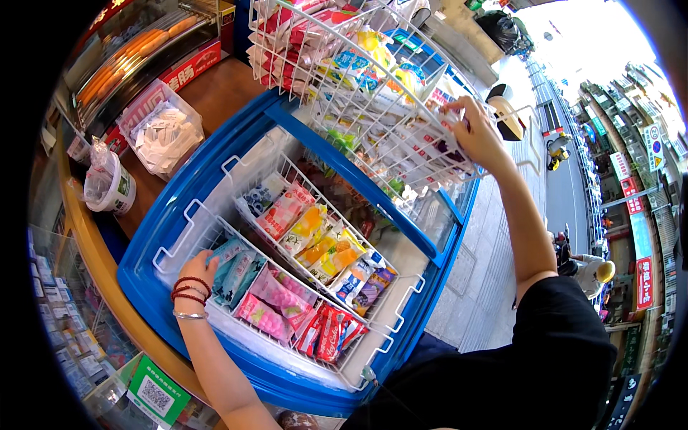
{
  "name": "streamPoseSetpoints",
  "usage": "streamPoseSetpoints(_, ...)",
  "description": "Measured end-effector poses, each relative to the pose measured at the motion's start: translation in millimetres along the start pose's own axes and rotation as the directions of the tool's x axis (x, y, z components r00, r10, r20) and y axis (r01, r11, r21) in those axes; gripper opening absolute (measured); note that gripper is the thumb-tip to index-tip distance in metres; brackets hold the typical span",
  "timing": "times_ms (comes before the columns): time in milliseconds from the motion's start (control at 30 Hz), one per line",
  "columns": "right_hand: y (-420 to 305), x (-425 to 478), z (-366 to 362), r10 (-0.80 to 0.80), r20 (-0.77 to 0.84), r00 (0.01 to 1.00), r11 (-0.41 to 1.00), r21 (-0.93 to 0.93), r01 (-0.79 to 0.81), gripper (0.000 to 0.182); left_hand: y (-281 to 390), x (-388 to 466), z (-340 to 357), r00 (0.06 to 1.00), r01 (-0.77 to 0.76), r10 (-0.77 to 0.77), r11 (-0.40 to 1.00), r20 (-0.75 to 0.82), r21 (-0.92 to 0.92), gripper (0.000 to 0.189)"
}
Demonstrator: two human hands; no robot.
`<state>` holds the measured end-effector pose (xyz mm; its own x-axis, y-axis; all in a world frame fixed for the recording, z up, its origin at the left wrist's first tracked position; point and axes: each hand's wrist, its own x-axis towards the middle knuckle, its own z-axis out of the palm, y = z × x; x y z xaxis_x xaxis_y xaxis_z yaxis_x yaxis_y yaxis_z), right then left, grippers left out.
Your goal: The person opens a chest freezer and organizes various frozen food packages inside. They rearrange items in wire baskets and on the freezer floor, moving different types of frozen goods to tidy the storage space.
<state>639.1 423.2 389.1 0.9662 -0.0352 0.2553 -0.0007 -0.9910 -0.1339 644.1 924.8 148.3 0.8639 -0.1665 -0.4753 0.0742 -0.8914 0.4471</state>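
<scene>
A blue chest freezer [177,193] stands before me with its near part uncovered. My left hand [200,271] is in the near wire basket [279,255], touching light-blue ice-cream packets [236,269]; whether its fingers grip one cannot be told. Beside these lie pink grape-picture packets [279,301] and red ones [333,330]. A second basket holds yellow fruit-picture packets [328,250] and a pink-and-white one [286,209]. My right hand [473,129] is at the side of a white wire basket [371,91], full of wrapped ices, that sits above the freezer's far glass; its fingers are bent around the wires.
A wooden counter [226,86] at the left carries a sausage roller grill [134,59], a plastic box of paper sleeves [161,134] and a white tub [115,188]. A glass display case [64,301] stands nearer. Pavement [457,301] and a street lie at the right, with riders farther off.
</scene>
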Motion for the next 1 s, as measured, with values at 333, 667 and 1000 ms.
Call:
streamPoseSetpoints(333, 23.3, 4.7, 15.8, 0.155, -0.107, 0.982, 0.982, 0.125, -0.142, 0.069, -25.9, 27.1, 14.0, 0.977, -0.201, 0.208, 0.973, -0.052, 0.116, 0.041)
streamPoseSetpoints(667, -94.1, -92.4, 81.0, -0.345, -0.057, 0.937, 0.877, 0.337, 0.343, 0.031, -27.6, 8.2, 16.1, 0.999, 0.025, -0.028, 0.986, 0.019, 0.165, 0.043)
streamPoseSetpoints(1000, 37.6, -211.4, 337.7, 0.372, 0.319, 0.872, 0.862, 0.229, -0.451, 0.048, -30.2, 24.2, 14.5, 0.987, -0.160, 0.160, 0.983, 0.009, 0.085, 0.042)
